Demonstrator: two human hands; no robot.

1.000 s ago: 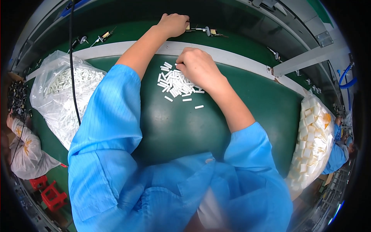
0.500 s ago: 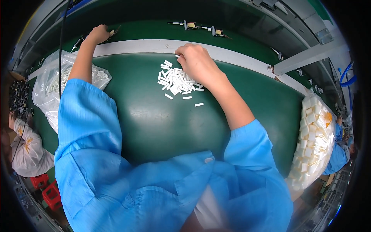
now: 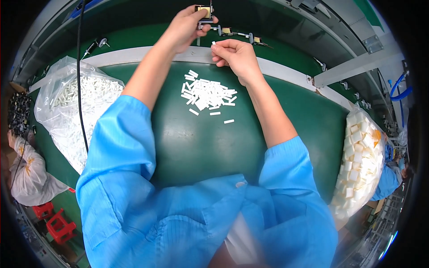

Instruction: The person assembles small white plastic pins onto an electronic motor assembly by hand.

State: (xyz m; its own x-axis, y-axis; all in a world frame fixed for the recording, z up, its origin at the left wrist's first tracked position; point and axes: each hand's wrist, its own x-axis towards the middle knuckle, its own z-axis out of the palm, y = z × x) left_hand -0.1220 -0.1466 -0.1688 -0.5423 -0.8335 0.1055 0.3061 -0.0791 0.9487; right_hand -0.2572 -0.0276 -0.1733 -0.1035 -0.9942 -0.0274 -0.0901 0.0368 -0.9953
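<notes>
Currently left hand (image 3: pixel 182 30) has fingers closed round a yellow-and-black part (image 3: pixel 204 13), up past the white rail (image 3: pixel 286 71). Right hand (image 3: pixel 237 56) pinches a small white tube (image 3: pixel 213 43), beyond the pile (image 3: pixel 208 94) on the green table (image 3: pixel 201 147).

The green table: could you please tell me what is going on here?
A person in blue is working with both hands. The left hand holds a dark part with a yellow block beyond the white rail, and the right hand pinches a small white piece. The two items are apart. A loose pile of white pieces lies on the green table, between two clear bags.
</notes>
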